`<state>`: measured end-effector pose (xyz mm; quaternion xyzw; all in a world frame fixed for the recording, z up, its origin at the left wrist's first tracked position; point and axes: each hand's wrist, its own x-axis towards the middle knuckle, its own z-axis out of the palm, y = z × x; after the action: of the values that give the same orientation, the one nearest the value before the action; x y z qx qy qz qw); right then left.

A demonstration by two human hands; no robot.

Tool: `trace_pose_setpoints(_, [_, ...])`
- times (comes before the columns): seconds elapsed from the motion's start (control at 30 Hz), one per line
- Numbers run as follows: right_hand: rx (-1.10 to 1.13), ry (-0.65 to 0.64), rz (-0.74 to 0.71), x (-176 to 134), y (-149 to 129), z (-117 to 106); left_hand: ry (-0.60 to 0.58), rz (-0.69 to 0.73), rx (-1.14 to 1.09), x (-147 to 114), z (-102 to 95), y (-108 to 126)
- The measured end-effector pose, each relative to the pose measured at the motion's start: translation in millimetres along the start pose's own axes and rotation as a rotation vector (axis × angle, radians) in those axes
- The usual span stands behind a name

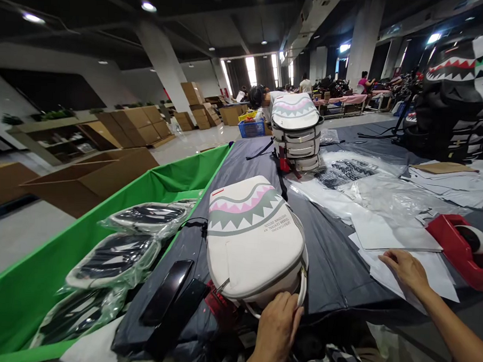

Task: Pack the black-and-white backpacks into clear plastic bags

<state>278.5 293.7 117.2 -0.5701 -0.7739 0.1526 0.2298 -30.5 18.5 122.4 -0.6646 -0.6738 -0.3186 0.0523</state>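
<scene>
A white backpack (pixel 255 229) with a pink, green and white shark-tooth print lies on the dark-covered table in front of me. My left hand (pixel 275 329) has its fingers curled over the bag's near edge, by the strap loop at the lower right. To the right, my right hand (pixel 408 269) rests over white paper sheets (pixel 395 233), its thumb and fingertips drawn together at the edge of a sheet. Just beyond that hand is a red tape dispenser (pixel 462 249). A black phone (pixel 167 292) lies left of the backpack.
A green-lined bin (pixel 186 168) on the left holds several plastic-wrapped bags (pixel 114 258). Another white backpack (pixel 295 132) stands farther back, with black backpacks (pixel 448 110) at right. Clear plastic bags (pixel 385 192) cover the table's right part. A person (pixel 261 99) is partly hidden behind.
</scene>
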Motion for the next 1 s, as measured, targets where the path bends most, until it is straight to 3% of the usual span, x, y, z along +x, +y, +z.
trace_pose_setpoints(0.13, [0.084,-0.091,-0.156,11.6,3.0,-10.4,-0.047,-0.055,-0.461,2.8,-27.6,12.0])
trace_pose_setpoints(0.23, [0.145,-0.165,-0.11,21.1,4.5,-21.9,-0.218,0.01,-0.768,16.1,-36.1,29.3])
trace_pose_setpoints(0.3, [0.142,-0.189,-0.055,23.9,2.7,-30.8,-0.374,0.006,-0.943,27.0,-31.9,40.5])
trace_pose_setpoints(0.37, [0.141,-0.165,-0.076,20.7,-4.6,-40.5,-0.52,-0.095,-1.058,37.8,-21.0,50.0])
trace_pose_setpoints(0.43, [0.153,-0.084,-0.166,7.9,-19.0,-47.5,-0.68,-0.271,-1.192,48.8,-4.7,58.2])
trace_pose_setpoints(0.5, [0.166,0.014,-0.297,-17.0,-39.5,-46.5,-0.768,-0.504,-1.358,59.7,15.8,66.3])
trace_pose_setpoints(0.57, [0.156,0.06,-0.465,-53.3,-62.5,-34.7,-0.7,-0.708,-1.484,68.9,37.9,74.4])
trace_pose_setpoints(0.7, [0.102,0.067,-0.788,-132.5,-101.4,0.3,-0.256,-0.951,-1.43,71.3,66.2,85.6])
trace_pose_setpoints(0.73, [0.104,0.066,-0.833,-145.6,-108.2,5.0,-0.197,-0.944,-1.363,67.4,65.5,86.0])
trace_pose_setpoints(0.8, [0.129,0.089,-0.853,-156.1,-117.3,5.3,-0.212,-0.793,-1.197,55.9,52.4,82.7])
trace_pose_setpoints(0.9, [0.15,0.113,-0.794,-136.4,-118.9,-6.7,-0.322,-0.266,-0.939,35.1,12.6,68.3])
trace_pose_setpoints(0.97, [0.194,0.003,-0.827,-114.2,-115.8,-10.5,-0.289,0.024,-0.801,19.6,-15.7,54.5])
trace_pose_setpoints(1.0, [0.241,-0.075,-0.852,-104.7,-115.0,-8.9,-0.232,0.089,-0.737,10.6,-28.0,47.1])
